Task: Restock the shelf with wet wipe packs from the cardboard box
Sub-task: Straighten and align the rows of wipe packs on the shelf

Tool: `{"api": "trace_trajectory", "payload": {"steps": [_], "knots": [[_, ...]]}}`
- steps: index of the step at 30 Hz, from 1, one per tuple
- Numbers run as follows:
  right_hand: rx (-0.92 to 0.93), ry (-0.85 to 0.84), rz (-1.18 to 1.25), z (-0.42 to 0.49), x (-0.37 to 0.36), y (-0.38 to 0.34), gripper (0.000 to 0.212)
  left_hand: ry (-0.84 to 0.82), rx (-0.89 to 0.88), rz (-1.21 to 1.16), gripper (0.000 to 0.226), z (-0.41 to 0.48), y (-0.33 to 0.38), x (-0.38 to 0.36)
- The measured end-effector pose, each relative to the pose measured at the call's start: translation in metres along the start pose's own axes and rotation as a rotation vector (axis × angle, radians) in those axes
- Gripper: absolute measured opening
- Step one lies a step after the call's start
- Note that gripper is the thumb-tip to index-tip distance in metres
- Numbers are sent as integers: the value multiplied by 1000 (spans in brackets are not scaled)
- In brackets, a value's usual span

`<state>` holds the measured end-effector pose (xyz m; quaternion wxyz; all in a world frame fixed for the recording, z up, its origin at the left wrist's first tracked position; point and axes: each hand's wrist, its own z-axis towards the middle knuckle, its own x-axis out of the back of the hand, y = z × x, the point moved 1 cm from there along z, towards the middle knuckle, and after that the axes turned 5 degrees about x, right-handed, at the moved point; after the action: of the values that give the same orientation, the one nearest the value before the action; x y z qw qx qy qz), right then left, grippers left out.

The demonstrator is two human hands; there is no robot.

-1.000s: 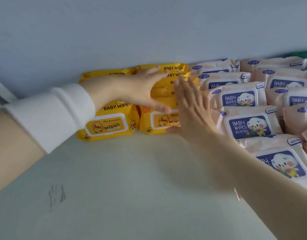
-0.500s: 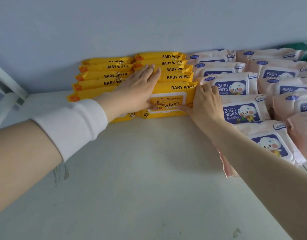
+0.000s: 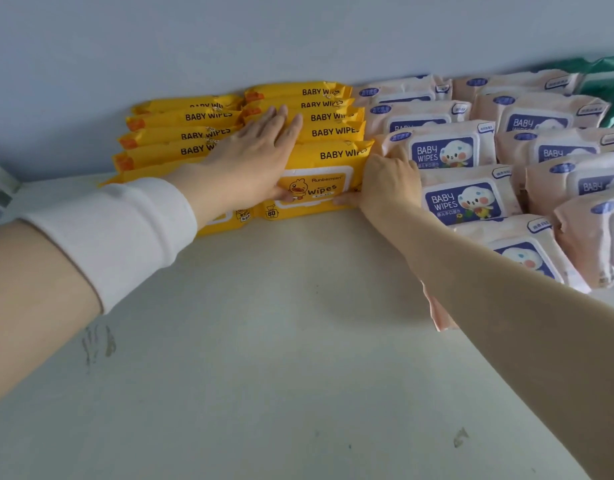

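The front yellow pack [image 3: 319, 181] stands on its long edge on the shelf [image 3: 264, 341], label face forward. It heads the right-hand row of yellow wet wipe packs [image 3: 309, 116], which lean back one behind another towards the back wall [image 3: 229, 39]. A second yellow row [image 3: 181, 133] runs just beside it on the left. Stood overlapping like this, each pack shows its printed top edge, and many fit into the depth of the shelf.

The left hand [image 3: 250, 161] lies flat across the seam between the two rows. Its fingers are straight and close together over the tops of the packs, and the thumb rests on the front pack's face near the duck. It seems to press the rows back and level so that they do not tip forward. The right hand [image 3: 388, 181] has its fingers curled round the right end of the front yellow pack, tucked into the gap against the pink baby wipes packs [image 3: 464, 199], with the thumb at the lower front edge. I judge that it squares the pack up with its row and keeps the yellow apart from the pink.

The pink packs fill the shelf to the right in similar rows, with a green pack [image 3: 606, 84] at the far corner. A white sleeve [image 3: 111, 233] covers part of the left forearm. The near part of the shelf bears scuff marks [image 3: 97, 344]. The cardboard box is out of view.
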<state>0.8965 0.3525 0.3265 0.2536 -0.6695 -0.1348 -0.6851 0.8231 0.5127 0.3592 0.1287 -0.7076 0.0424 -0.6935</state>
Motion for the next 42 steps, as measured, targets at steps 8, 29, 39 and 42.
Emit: {"api": "trace_trajectory", "payload": {"steps": [8, 29, 39, 42], "knots": [[302, -223, -48, -31, 82, 55, 80, -48, -18, -107, 73, 15, 53, 67], [561, -174, -213, -98, 72, 152, 88, -385, 63, -465, 19, 58, 160, 46], [512, 31, -153, -82, 68, 149, 116, -283, -144, -746, 18, 50, 138, 73], [468, 38, -169, -77, 65, 147, 133, -328, -75, -869, 42, 53, 131, 74]]}}
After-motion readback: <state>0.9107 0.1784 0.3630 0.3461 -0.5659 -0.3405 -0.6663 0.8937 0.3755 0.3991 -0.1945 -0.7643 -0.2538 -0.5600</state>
